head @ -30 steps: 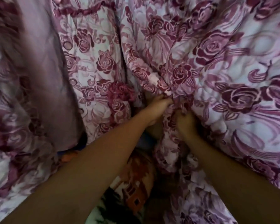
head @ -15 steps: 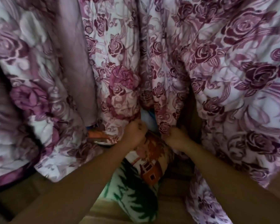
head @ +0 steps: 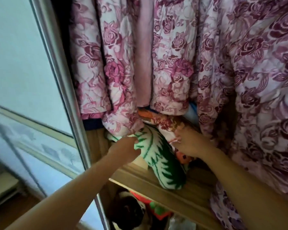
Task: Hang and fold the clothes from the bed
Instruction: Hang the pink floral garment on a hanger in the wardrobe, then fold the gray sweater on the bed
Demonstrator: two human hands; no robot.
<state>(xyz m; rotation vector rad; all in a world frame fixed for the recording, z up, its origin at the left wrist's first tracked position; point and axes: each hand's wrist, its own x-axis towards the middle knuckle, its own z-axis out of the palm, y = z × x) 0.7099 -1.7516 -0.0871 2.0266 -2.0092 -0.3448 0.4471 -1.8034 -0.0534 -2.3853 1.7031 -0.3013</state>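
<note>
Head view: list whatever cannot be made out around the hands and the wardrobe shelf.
Fingers of the left hand: head view, hidden behind the folded blanket; grip unclear.
Hangers of the floral garments: head view, cut off by the top edge.
Blue item: head view, mostly covered by the garments' hems.
Dark things under the shelf: head view, dim, cut by the bottom edge.

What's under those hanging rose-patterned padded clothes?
A rolled fleece blanket, white with green leaves and orange patches, on the wooden shelf, with the left hand and right hand on it. Blue cloth peeks out behind; the rose-patterned padded clothes cover the rest.
</note>
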